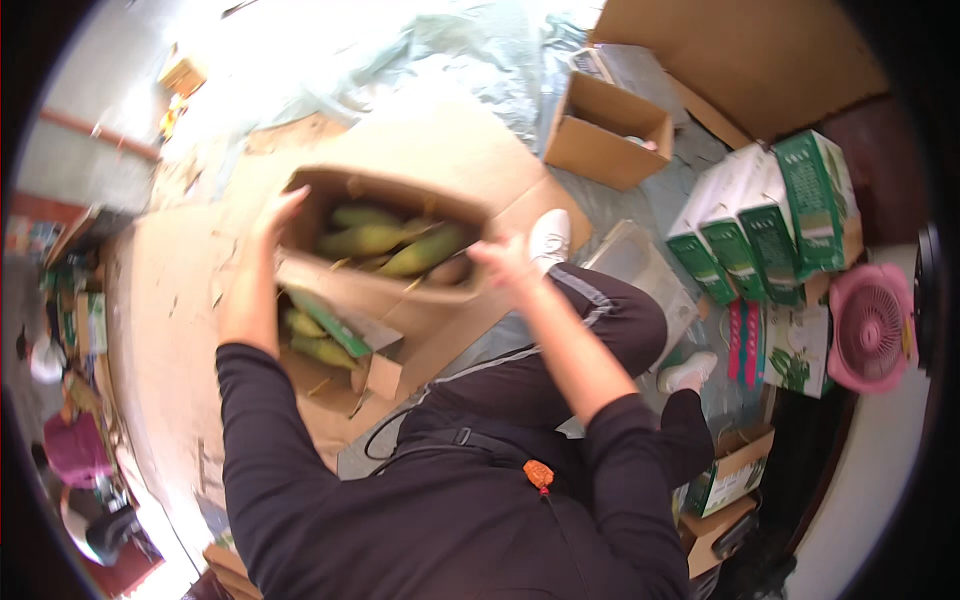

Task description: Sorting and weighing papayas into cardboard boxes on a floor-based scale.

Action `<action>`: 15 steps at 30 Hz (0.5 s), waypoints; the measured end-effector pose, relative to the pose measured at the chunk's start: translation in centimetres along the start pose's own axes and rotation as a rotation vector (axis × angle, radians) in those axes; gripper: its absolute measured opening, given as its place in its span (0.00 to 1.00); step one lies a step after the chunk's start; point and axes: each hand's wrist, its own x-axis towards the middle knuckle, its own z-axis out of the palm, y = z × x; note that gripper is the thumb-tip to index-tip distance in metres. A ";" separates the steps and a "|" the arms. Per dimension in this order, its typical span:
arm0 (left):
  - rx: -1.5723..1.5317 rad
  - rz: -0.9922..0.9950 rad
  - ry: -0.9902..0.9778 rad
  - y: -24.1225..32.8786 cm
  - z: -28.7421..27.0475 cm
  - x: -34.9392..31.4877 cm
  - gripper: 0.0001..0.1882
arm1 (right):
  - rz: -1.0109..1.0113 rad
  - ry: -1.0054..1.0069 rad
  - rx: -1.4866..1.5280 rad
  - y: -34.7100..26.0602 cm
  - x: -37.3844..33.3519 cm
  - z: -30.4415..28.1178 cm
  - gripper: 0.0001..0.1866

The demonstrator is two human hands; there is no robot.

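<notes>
A cardboard box (380, 272), blurred by motion, is held between my two hands, its top uncovered. Inside lie several long green-yellow fruits (375, 240) and a brownish round one (451, 270); their exact kind I cannot make out. My left hand (283, 212) grips the box's left end, thumb at the rim. At its right end, my right hand (507, 262) has its fingers against the wall. Closer to me, partly under the held box, stands a second cardboard box (383, 376) with similar green fruits (318, 345) and a green-edged flap.
Flattened cardboard (180, 300) covers the floor, with plastic sheeting (470, 50) beyond. An open carton (608, 145) stands at the far right. Several green-and-white cartons (755, 220) and a pink fan (868, 328) are to the right. My shoe (550, 238) rests beside the held box.
</notes>
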 end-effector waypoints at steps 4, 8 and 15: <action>0.005 0.053 -0.087 -8.6 0.5 2.2 0.24 | 0.346 -0.119 -0.073 6.1 -1.4 4.1 0.47; 0.491 0.141 0.318 -15.9 -10.2 1.7 0.28 | 0.060 -0.416 -0.078 1.0 -4.3 7.7 0.28; 0.643 0.010 0.440 -11.6 -5.3 4.1 0.34 | -0.196 -0.228 -0.078 -5.1 -3.3 1.0 0.18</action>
